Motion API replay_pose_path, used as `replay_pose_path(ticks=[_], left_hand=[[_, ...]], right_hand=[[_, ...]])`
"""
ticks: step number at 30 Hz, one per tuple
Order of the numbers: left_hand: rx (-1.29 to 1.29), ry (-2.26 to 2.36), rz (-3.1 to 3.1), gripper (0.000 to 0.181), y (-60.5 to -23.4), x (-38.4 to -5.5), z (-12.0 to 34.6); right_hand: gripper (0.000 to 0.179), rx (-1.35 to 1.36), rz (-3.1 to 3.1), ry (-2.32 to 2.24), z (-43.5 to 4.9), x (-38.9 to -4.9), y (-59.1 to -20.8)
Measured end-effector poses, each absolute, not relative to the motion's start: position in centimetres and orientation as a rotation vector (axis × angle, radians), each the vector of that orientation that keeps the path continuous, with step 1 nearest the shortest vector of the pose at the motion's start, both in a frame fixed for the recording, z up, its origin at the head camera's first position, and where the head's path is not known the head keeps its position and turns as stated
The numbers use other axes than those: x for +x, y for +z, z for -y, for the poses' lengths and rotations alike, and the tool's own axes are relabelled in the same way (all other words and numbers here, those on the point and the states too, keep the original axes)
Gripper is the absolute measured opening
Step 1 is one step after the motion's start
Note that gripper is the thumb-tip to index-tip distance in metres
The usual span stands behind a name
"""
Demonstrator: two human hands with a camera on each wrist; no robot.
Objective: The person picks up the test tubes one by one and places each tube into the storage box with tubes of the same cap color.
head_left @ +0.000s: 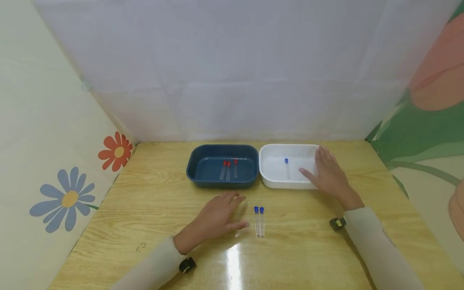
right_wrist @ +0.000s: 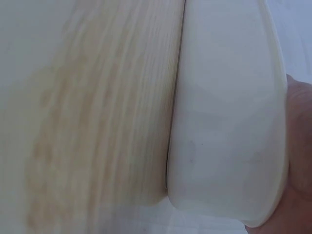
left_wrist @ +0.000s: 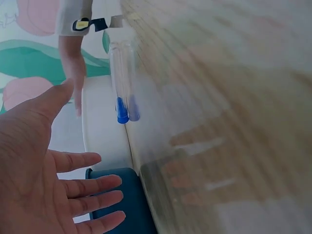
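Two clear test tubes with blue caps point(head_left: 259, 221) lie side by side on the table, caps toward the trays. My left hand point(head_left: 216, 216) hovers just left of them, fingers spread and holding nothing; the left wrist view also shows the spread hand point(left_wrist: 39, 161). At the right end of the white tray point(head_left: 270, 183) is my right hand point(head_left: 330, 175), its fingers straight along the rim and its thumb over the inside. One blue-capped test tube point(head_left: 286, 162) lies in that tray. In the right wrist view, the tray's wall point(right_wrist: 224, 117) hides most of the right hand point(right_wrist: 297, 146).
A dark blue tray point(head_left: 197, 181) stands against the white tray's left side, with three red-capped test tubes point(head_left: 228, 165) in it. Both trays are near the back edge of the wooden table point(head_left: 156, 201). A white cloth point(head_left: 232, 80) hangs behind, and printed panels flank the sides.
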State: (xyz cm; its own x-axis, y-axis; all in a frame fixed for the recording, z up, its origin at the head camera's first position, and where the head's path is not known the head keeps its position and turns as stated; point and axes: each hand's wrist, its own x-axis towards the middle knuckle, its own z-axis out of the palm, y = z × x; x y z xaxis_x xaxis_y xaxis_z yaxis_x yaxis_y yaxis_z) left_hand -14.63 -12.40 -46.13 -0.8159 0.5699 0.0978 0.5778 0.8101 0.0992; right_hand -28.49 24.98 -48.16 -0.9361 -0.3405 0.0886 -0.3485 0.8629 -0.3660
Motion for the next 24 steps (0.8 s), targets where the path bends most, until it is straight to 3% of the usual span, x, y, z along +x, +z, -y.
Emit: replay_pose_path(ticks=[24], left_hand=[[-1.058,0.032,3.025,0.101,-46.2,-15.1,9.6]], right_hand=[[0.103,0.560,3.034,0.585,-25.1,-28.7,-48.3]])
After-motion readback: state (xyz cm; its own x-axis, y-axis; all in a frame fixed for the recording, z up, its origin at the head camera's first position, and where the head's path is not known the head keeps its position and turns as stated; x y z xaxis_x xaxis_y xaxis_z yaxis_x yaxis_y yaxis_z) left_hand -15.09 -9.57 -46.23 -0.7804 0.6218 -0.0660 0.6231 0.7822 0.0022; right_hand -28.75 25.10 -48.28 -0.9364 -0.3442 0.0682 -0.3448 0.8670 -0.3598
